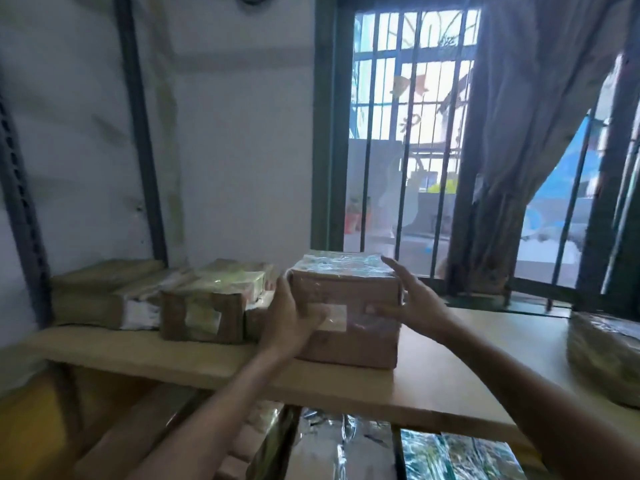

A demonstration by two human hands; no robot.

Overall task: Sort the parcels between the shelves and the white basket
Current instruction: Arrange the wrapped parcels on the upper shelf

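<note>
Now left hand point(290, 322) touches parcel point(362, 344) on shelf point(446, 375)

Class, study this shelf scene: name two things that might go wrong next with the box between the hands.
The cardboard box sits close to the front edge of the shelf, so a careless pull might tip it off. The right hand is open at its side, so the grip may be one-sided and slip on the glossy tape.
</note>
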